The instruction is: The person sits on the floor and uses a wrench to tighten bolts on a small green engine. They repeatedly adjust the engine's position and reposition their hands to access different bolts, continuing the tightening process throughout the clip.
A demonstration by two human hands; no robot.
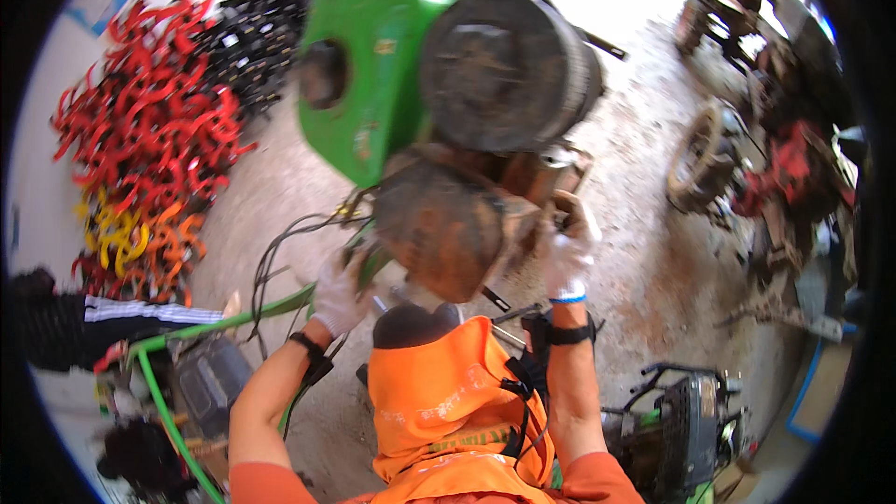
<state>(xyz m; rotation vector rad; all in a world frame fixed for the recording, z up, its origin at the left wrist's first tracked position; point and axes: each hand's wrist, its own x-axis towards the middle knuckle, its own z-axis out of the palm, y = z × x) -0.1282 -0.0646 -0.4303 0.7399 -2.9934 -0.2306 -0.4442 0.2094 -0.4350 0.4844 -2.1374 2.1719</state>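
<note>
In front of me stands a small engine with a green fuel tank (pixel 369 121), a round black air-filter housing (pixel 495 70) and a rusty, box-like metal cover (pixel 439 224). My left hand (pixel 338 294), in a white glove, is at the engine's lower left, by a green frame bar (pixel 271 308) and dark cables (pixel 266 266). Its fingers are blurred, so their grip is unclear. At the right of the rusty cover my gloved right hand (pixel 569 247) has its fingers curled in against the engine's edge. What lies between them is hidden.
Piles of red curved parts (pixel 154 103), yellow ones (pixel 117 233) and black pieces (pixel 252 33) cover the floor to the left. Rusty machinery with a wheel (pixel 700 159) stands on the right. A black-framed machine (pixel 686 429) sits lower right. Another person's striped dark trouser leg (pixel 131 313) shows at left.
</note>
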